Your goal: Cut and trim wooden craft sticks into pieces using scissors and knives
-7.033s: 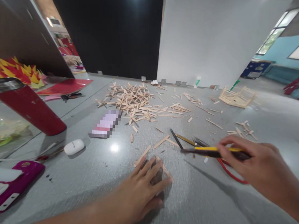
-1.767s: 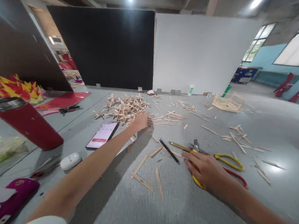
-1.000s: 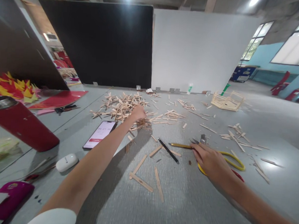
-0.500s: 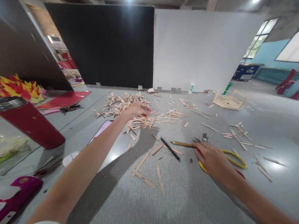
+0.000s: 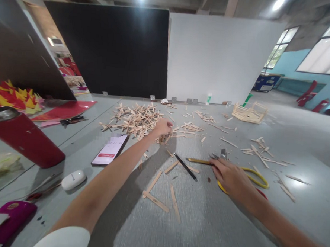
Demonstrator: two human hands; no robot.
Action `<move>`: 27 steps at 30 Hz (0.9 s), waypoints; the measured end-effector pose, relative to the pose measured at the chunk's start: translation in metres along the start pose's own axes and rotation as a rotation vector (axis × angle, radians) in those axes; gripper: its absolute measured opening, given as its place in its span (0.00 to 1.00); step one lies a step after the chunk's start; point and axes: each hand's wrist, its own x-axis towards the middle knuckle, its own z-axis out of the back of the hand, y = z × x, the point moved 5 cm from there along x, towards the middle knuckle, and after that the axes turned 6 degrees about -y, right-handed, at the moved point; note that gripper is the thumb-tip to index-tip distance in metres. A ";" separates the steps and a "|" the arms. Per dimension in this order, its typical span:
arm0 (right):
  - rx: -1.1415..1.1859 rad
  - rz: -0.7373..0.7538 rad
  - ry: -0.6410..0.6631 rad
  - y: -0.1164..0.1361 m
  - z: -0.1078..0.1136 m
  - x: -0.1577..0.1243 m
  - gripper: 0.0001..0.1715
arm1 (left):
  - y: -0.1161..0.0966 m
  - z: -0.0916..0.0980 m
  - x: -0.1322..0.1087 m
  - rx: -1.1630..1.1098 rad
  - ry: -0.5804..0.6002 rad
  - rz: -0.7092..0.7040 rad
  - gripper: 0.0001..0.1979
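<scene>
My left hand (image 5: 163, 127) is over the right edge of a loose pile of wooden craft sticks (image 5: 139, 118), its fingers curled downward. Whether a stick is between the fingertips is hidden. My right hand (image 5: 226, 174) lies low on the table, fingers stretched out, by the end of a slim yellow pencil-like tool (image 5: 199, 161). Yellow-handled scissors (image 5: 258, 178) are partly under that hand. Just beyond its fingers is a small grey metal piece (image 5: 224, 154). Between my hands a black pen (image 5: 185, 167) crosses a few sticks, and a stick corner (image 5: 156, 202) is nearer me.
On the left are a phone (image 5: 110, 150), a white earbud case (image 5: 73, 180), a red tumbler (image 5: 27, 137) and a purple tool (image 5: 11, 218). A stick frame (image 5: 249, 113) stands at the back right, near a glue stick (image 5: 208, 99). Black and white boards (image 5: 219, 59) close off the back.
My left hand has moved right along the pile and its fingers have curled downward. The view has shifted slightly, showing more of the phone. My right hand has stayed in place.
</scene>
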 end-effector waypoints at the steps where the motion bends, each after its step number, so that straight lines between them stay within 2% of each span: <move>1: -0.002 -0.001 -0.002 0.000 0.000 -0.001 0.22 | -0.001 -0.006 0.004 0.030 0.015 0.020 0.21; 4: -0.004 -0.004 -0.007 0.001 0.001 -0.002 0.21 | -0.003 -0.020 0.012 0.083 0.074 0.071 0.20; 8: -0.001 -0.007 -0.010 0.002 0.002 -0.002 0.20 | -0.006 -0.027 0.012 0.118 0.115 0.052 0.20; 11: 0.008 -0.006 -0.013 0.002 0.002 -0.001 0.22 | -0.009 -0.026 0.008 0.143 0.111 0.024 0.20; 14: 0.019 -0.003 -0.019 0.001 0.002 -0.001 0.23 | -0.014 -0.017 0.000 0.168 0.081 0.000 0.20; 21: 0.044 -0.003 -0.039 -0.007 0.000 -0.001 0.26 | -0.031 0.017 -0.035 0.143 0.037 -0.056 0.18; 22: 0.046 -0.002 -0.036 -0.008 -0.001 0.000 0.26 | -0.034 0.019 -0.041 0.125 0.050 -0.061 0.19; 24: 0.048 0.002 -0.024 -0.008 0.000 0.000 0.25 | -0.037 0.022 -0.055 0.084 0.096 -0.053 0.15; 25: 0.047 0.003 -0.017 -0.008 0.000 0.000 0.25 | -0.039 0.022 -0.063 0.056 0.128 -0.049 0.17; 27: 0.042 -0.002 -0.008 -0.009 0.002 0.000 0.25 | -0.043 0.020 -0.081 -0.001 0.213 -0.027 0.16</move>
